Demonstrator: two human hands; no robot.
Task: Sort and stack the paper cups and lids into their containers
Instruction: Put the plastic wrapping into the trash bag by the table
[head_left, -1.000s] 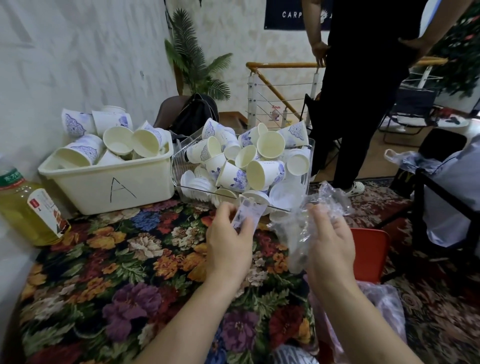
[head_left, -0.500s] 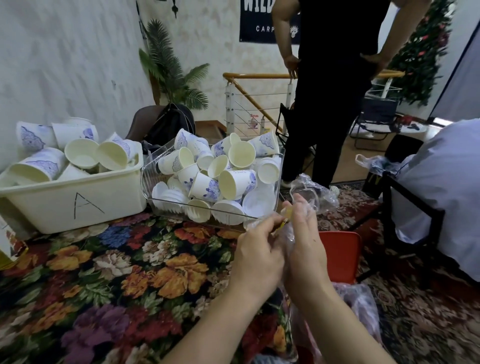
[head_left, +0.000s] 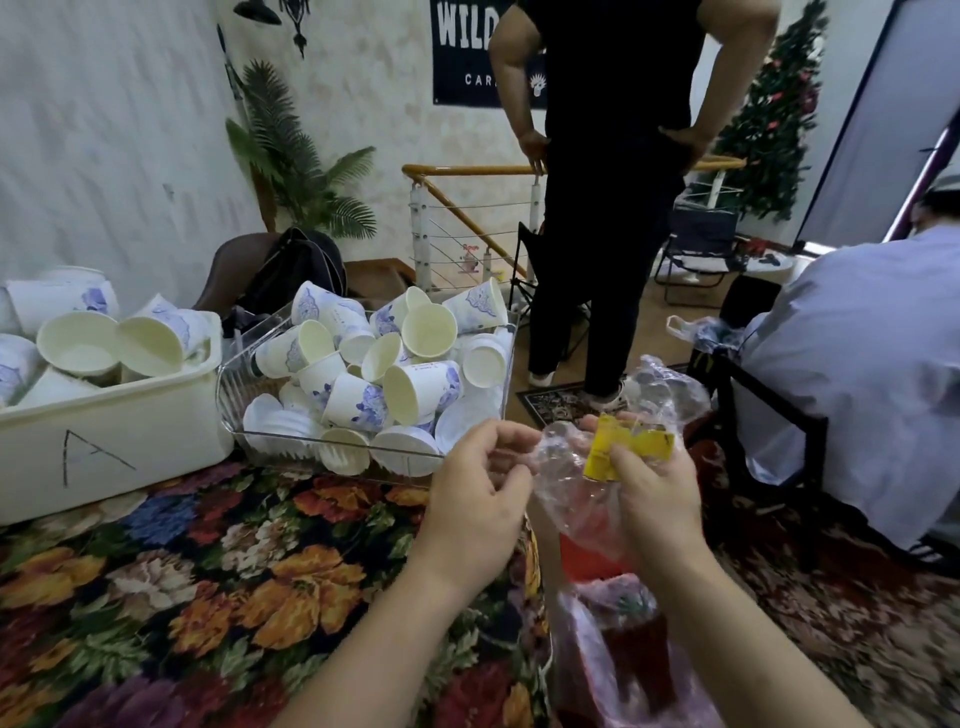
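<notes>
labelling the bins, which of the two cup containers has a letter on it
The opaque white tub at the left, with a hand-drawn "A" on its front wall. The other one, the clear plastic bin to its right and nearer the hands, shows no letter.
</notes>
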